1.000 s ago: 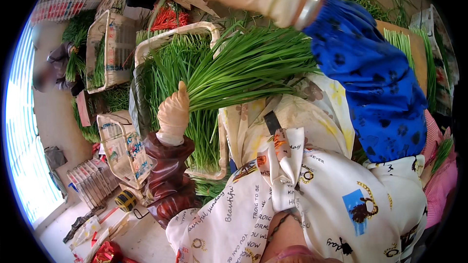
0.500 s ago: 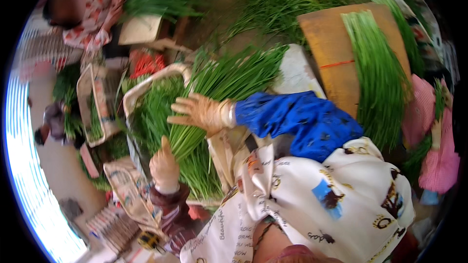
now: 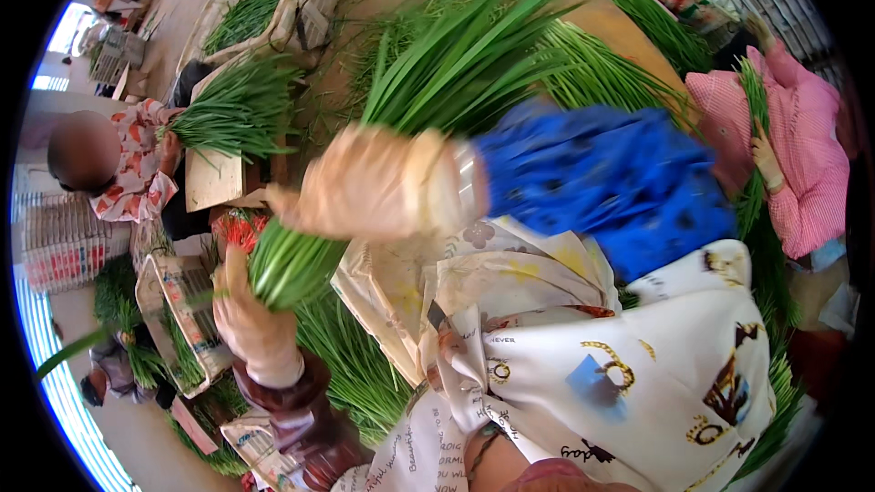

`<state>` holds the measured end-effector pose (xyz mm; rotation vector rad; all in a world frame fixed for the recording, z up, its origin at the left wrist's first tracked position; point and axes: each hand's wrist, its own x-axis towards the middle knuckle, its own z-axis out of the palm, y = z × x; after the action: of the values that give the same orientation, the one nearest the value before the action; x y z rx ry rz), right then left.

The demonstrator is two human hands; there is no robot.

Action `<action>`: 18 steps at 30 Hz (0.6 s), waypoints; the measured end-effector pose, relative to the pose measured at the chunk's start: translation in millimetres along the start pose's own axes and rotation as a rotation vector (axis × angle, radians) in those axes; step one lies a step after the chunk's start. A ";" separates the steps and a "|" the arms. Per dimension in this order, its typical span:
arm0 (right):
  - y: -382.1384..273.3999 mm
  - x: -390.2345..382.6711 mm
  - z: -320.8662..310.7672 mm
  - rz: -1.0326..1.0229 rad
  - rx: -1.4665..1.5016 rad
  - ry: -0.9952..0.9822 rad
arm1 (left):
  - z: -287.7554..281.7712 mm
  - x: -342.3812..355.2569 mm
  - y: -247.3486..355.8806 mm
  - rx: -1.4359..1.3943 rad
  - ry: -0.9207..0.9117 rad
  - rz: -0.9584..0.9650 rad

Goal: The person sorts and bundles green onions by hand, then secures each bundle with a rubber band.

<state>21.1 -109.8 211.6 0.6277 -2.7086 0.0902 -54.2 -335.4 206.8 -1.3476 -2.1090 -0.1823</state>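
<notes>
Left hand [image 3: 260,337]: set against the stem end of the green bunch [image 3: 460,73], thumb raised beside the stems; whether the fingers are closed around them cannot be told.
Right hand [image 3: 369,184]: reached across the middle of the bunch, back upward; its grip is hidden by motion blur and cannot be told.
Bunch axis: slanted from the left hand, beneath the right hand, to leaf tips pointed away from the body and rightward; the stems are nearer the left hand, the leaves nearer the right.
Apron [image 3: 392,287]: spread, pale, on the body side of the bunch.
Stalk pile [image 3: 355,360]: massed on the body side of the bunch's stem end.
Red ties [image 3: 239,230]: partly seen, just past the bunch's stem end.
Loose greens [image 3: 392,50]: strewn on the floor beyond the bunch.
Tan board [image 3: 624,41]: placed right of the bunch's leaves, with more stalks laid on it.
Co-workers: one in pink checks [image 3: 797,150] is seen well right of the bunch, one in a red-patterned top [image 3: 137,150] well left.
</notes>
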 end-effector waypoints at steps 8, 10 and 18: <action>26.0 -147.9 -113.7 0.555 -0.506 -0.172 | 81.4 89.4 34.6 -0.270 0.038 0.150; 23.8 -198.2 -133.8 0.759 -0.460 -0.136 | 112.2 84.5 31.6 -0.341 -0.215 -0.071; 99.4 -334.0 -72.6 1.500 0.120 -0.163 | 146.5 108.0 50.3 -0.051 -1.284 -0.134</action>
<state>281.2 128.1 162.1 -1.4789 -2.6559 0.5582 -104.3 -165.7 140.9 -1.5260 -3.2063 0.7955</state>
